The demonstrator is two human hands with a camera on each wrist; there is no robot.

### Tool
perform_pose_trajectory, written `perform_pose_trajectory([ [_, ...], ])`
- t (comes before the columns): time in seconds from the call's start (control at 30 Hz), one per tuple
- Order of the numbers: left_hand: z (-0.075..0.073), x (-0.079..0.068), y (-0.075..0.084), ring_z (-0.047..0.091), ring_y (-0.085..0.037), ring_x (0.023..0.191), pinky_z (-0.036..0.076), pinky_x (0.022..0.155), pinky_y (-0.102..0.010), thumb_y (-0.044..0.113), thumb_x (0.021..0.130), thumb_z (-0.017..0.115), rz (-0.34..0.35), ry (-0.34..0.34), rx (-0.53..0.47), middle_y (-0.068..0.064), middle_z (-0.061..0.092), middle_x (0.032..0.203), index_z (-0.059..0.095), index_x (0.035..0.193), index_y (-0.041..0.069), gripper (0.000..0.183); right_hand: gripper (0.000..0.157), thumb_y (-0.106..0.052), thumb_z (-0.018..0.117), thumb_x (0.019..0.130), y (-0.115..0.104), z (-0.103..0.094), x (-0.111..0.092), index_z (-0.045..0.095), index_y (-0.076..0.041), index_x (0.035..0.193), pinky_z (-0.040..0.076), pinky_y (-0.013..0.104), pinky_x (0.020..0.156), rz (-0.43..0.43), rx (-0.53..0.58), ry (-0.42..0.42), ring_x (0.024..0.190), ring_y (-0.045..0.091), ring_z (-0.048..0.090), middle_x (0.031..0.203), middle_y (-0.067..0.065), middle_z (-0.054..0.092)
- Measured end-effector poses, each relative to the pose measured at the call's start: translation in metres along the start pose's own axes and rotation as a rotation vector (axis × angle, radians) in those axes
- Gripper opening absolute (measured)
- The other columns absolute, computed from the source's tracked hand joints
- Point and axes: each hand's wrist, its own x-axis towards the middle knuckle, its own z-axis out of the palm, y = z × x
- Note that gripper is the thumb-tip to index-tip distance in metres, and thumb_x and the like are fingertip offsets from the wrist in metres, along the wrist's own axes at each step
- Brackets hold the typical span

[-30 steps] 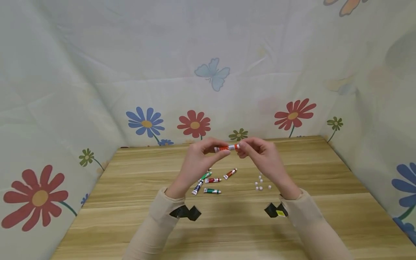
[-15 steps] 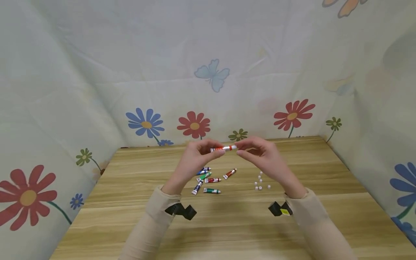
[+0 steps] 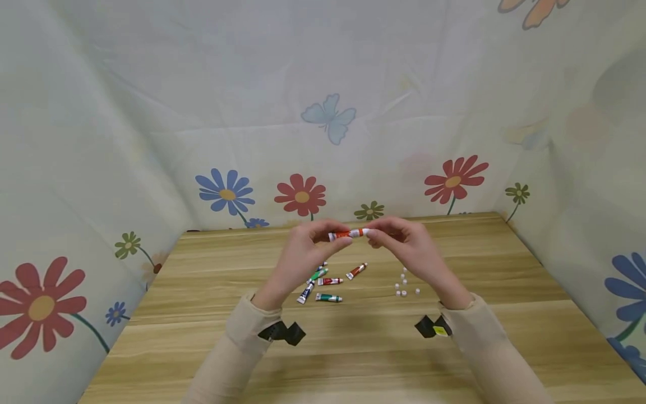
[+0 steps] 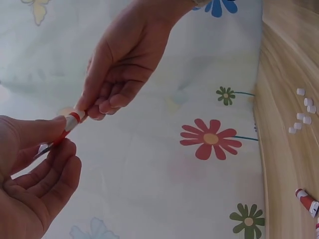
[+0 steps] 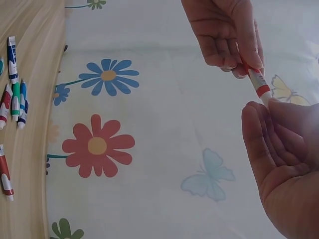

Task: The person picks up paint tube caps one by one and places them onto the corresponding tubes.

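Over the far part of the table, both hands hold an orange-red and silver paint tube (image 3: pixel 356 233), raised and nearly level. My left hand (image 3: pixel 298 258) pinches its flat end between thumb and fingers. At the white-capped end, my right hand (image 3: pixel 418 255) pinches with thumb and forefinger, partly covering the cap. The right wrist view shows the tube (image 5: pixel 257 81) slanting between the two hands, with its white end at the right thumb. In the left wrist view, the left thumb lies along the tube (image 4: pixel 71 122).
Below the hands, several paint tubes lie on the wooden table (image 3: pixel 202 336), among them a dark green tube (image 3: pixel 329 298), a crimson tube (image 3: pixel 330 281) and a brown-orange tube (image 3: pixel 357 271). Several small white caps (image 3: pixel 404 293) are scattered to the right. A flowered cloth (image 3: pixel 232 129) hangs behind.
Half a second ago the right thumb and forefinger were spread apart at the white end; now they are closed on it again. The tube has shifted slightly, while the table things stay put.
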Motion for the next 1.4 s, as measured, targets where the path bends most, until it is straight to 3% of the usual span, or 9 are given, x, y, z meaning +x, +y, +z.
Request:
perform_pose_trajectory([
  [0.13, 0.001, 0.000, 0.003, 0.064, -0.008, 0.084, 0.054, 0.074, -0.033, 0.021, 0.091, 0.076, 0.124, 0.042, 0.105, 0.008, 0.073, 0.098, 0.075, 0.110, 0.011, 0.021, 0.020, -0.017, 0.063, 0.101, 0.000, 0.002, 0.001, 0.069, -0.005, 0.115, 0.056, 0.031, 0.082, 0.013, 0.015, 0.006, 0.088, 0.023, 0.068, 0.099, 0.007, 0.071],
  [0.27, 0.001, 0.000, 0.003, 0.063, -0.007, 0.083, 0.055, 0.077, -0.032, 0.018, 0.091, 0.077, 0.152, 0.049, 0.114, 0.007, 0.073, 0.098, 0.075, 0.110, 0.010, 0.021, 0.020, -0.017, 0.063, 0.101, 0.000, 0.004, 0.002, 0.068, -0.004, 0.114, 0.056, 0.031, 0.082, 0.029, 0.029, 0.015, 0.086, 0.022, 0.068, 0.098, 0.011, 0.070],
  [0.53, -0.003, 0.002, -0.009, 0.064, -0.023, 0.080, 0.048, 0.064, -0.031, 0.034, 0.094, 0.073, -0.130, -0.052, -0.125, 0.002, 0.073, 0.098, 0.075, 0.110, 0.018, 0.023, 0.022, -0.010, 0.069, 0.096, 0.002, 0.005, -0.001, 0.071, -0.005, 0.117, 0.056, 0.027, 0.079, -0.073, -0.030, 0.051, 0.091, 0.019, 0.069, 0.109, 0.005, 0.072],
  [0.63, -0.004, 0.003, -0.012, 0.068, -0.024, 0.090, 0.051, 0.070, -0.034, 0.037, 0.093, 0.074, -0.188, -0.084, -0.162, -0.002, 0.073, 0.101, 0.075, 0.110, 0.018, 0.025, 0.019, -0.010, 0.070, 0.095, 0.002, 0.006, -0.002, 0.073, -0.008, 0.114, 0.057, 0.028, 0.077, -0.109, -0.056, 0.052, 0.089, 0.018, 0.069, 0.106, 0.004, 0.072],
  [0.7, -0.003, 0.003, -0.012, 0.066, -0.024, 0.086, 0.048, 0.067, -0.033, 0.037, 0.092, 0.074, -0.197, -0.091, -0.161, -0.005, 0.073, 0.101, 0.075, 0.110, 0.017, 0.026, 0.018, -0.011, 0.070, 0.095, 0.002, 0.006, -0.002, 0.073, -0.009, 0.113, 0.057, 0.027, 0.076, -0.106, -0.074, 0.052, 0.087, 0.016, 0.069, 0.105, 0.004, 0.072],
  [0.87, 0.002, 0.002, -0.009, 0.062, -0.024, 0.077, 0.046, 0.062, -0.029, 0.028, 0.092, 0.076, -0.126, -0.070, -0.095, -0.001, 0.073, 0.097, 0.074, 0.109, 0.015, 0.022, 0.017, -0.015, 0.068, 0.097, 0.003, 0.006, -0.003, 0.071, -0.009, 0.113, 0.056, 0.028, 0.079, -0.044, -0.105, 0.044, 0.088, 0.016, 0.068, 0.102, 0.004, 0.072],
  [1.17, 0.009, 0.002, -0.009, 0.065, -0.006, 0.086, 0.056, 0.081, -0.028, 0.015, 0.090, 0.077, 0.213, 0.001, 0.117, 0.004, 0.073, 0.100, 0.074, 0.107, 0.009, 0.018, 0.017, -0.019, 0.064, 0.100, 0.005, 0.005, -0.004, 0.069, -0.007, 0.111, 0.056, 0.029, 0.080, 0.057, -0.064, 0.013, 0.086, 0.021, 0.067, 0.094, 0.006, 0.070],
  [1.27, 0.009, 0.002, -0.010, 0.065, -0.010, 0.085, 0.056, 0.079, -0.029, 0.017, 0.091, 0.076, 0.180, -0.001, 0.094, 0.003, 0.073, 0.098, 0.074, 0.107, 0.009, 0.018, 0.018, -0.020, 0.065, 0.100, 0.006, 0.005, -0.005, 0.069, -0.007, 0.111, 0.056, 0.029, 0.080, 0.071, -0.051, 0.016, 0.087, 0.022, 0.068, 0.096, 0.005, 0.070],
  [1.4, 0.008, 0.001, -0.014, 0.066, -0.021, 0.080, 0.053, 0.070, -0.029, 0.024, 0.093, 0.074, 0.020, -0.029, -0.007, 0.004, 0.073, 0.096, 0.074, 0.108, 0.011, 0.020, 0.021, -0.020, 0.069, 0.097, 0.008, 0.006, -0.006, 0.070, -0.008, 0.115, 0.056, 0.029, 0.079, 0.040, -0.052, 0.037, 0.090, 0.022, 0.069, 0.103, 0.003, 0.072],
])
